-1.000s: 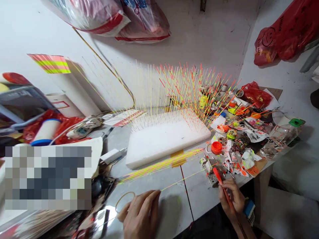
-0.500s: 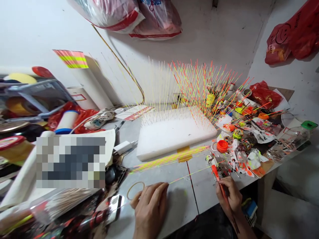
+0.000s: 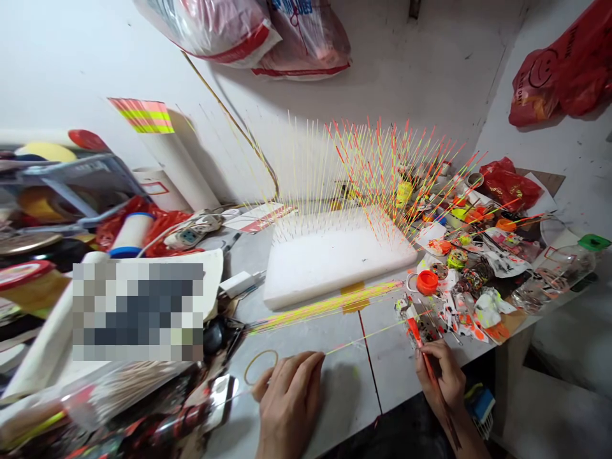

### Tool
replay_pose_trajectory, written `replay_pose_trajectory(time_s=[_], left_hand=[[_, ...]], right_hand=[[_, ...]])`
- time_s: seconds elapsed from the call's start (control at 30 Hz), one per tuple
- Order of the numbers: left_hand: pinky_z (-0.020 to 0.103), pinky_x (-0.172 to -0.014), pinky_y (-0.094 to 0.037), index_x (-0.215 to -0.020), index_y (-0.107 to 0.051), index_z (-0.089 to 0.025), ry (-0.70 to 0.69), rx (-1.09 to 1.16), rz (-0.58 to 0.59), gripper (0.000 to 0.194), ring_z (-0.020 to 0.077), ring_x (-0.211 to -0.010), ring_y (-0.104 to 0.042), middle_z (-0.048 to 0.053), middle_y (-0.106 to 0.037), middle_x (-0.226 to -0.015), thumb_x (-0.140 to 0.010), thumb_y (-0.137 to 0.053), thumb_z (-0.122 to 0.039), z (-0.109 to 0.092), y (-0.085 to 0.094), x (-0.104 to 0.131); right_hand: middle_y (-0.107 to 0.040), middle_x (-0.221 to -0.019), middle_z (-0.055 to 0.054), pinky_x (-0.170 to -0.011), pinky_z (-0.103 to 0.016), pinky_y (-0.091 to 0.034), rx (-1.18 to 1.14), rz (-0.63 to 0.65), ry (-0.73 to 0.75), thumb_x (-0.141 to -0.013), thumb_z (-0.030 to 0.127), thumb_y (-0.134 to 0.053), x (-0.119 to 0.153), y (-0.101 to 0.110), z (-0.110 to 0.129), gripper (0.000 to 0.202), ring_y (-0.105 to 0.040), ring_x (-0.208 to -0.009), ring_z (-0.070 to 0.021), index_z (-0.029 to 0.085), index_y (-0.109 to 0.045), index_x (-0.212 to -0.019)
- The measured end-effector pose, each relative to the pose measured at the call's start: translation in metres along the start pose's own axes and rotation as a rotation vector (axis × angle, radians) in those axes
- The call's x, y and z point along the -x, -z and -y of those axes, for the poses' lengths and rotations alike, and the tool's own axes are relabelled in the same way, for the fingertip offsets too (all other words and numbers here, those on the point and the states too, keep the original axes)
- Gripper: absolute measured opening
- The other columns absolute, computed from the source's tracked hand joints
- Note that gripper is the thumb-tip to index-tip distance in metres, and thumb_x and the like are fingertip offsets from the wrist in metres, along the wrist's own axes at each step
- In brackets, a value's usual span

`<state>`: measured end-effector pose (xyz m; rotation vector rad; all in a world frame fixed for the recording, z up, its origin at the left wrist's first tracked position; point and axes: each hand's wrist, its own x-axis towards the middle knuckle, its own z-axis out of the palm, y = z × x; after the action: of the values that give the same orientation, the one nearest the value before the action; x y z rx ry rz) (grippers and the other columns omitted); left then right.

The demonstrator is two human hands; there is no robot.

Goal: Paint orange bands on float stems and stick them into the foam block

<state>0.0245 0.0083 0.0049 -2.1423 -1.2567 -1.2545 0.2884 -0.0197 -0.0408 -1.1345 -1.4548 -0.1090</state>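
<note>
My left hand (image 3: 291,396) pinches a thin stick (image 3: 364,336), painted yellow-green and pinkish, which stretches right across the table. Between the fingers of my right hand (image 3: 444,373) is a paintbrush (image 3: 428,364) with an orange-coated tip. That tip lies near the stick's far end; whether they touch I cannot tell. Beyond both hands, a bundle of similar painted sticks (image 3: 325,307) lies flat before a white foam block (image 3: 329,271). Many slim sticks (image 3: 382,172) stand upright in the block, pale at left and banded orange and yellow at right.
A rubber band (image 3: 245,371) lies beside my left hand. Paint-smeared jars and scraps, among them an orange cap (image 3: 427,281), crowd the right side. At left are a bundle of pale sticks (image 3: 127,390), a power strip (image 3: 192,233) and rolled material. Plastic bags (image 3: 306,41) hang above.
The view has shifted very slightly. Both hands keep nearly the same pose, and the brush tip sits a touch lower in the picture.
</note>
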Motion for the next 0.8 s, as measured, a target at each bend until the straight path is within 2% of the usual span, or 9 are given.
replay_pose_trajectory(time_s=[0.2,0.37,0.5,0.8], left_hand=[[0.03,-0.078,-0.039,-0.097,-0.065,-0.021,0.012,-0.003,-0.012,0.013,0.0138,-0.073,-0.065,0.001,-0.071,-0.084,-0.094,-0.055,-0.013,0.003,-0.002,0.004],[0.03,-0.078,-0.039,-0.1,-0.064,-0.022,0.023,0.002,0.016,0.014,0.0141,-0.074,-0.065,0.001,-0.071,-0.086,-0.093,-0.056,-0.013,0.003,-0.001,0.005],[0.03,-0.077,-0.038,-0.098,-0.063,-0.021,0.034,0.006,-0.008,0.014,0.0138,-0.073,-0.065,0.001,-0.07,-0.084,-0.093,-0.055,-0.011,0.0,0.0,0.003],[0.032,-0.082,-0.038,-0.099,-0.064,-0.022,0.084,0.003,0.011,0.015,0.0144,-0.075,-0.066,0.001,-0.072,-0.085,-0.093,-0.054,-0.012,-0.003,-0.001,0.007]], right_hand=[[-0.067,-0.08,-0.002,-0.062,-0.022,-0.056,-0.023,-0.006,0.0,-0.09,0.01,-0.06,-0.001,0.002,0.003,0.013,-0.067,-0.072,-0.014,0.022,-0.063,-0.096],[-0.068,-0.079,-0.002,-0.061,-0.024,-0.056,-0.066,0.014,0.06,-0.089,0.009,-0.06,0.0,0.0,0.017,0.016,-0.067,-0.07,-0.0141,0.022,-0.062,-0.097],[-0.067,-0.078,-0.001,-0.066,-0.026,-0.058,-0.076,0.018,0.101,-0.09,0.009,-0.059,-0.002,-0.006,0.027,0.015,-0.067,-0.069,-0.0142,0.022,-0.061,-0.097],[-0.069,-0.078,-0.002,-0.061,-0.023,-0.057,-0.045,0.022,0.103,-0.091,0.012,-0.061,-0.006,-0.012,0.025,0.012,-0.068,-0.069,-0.0141,0.022,-0.064,-0.096]])
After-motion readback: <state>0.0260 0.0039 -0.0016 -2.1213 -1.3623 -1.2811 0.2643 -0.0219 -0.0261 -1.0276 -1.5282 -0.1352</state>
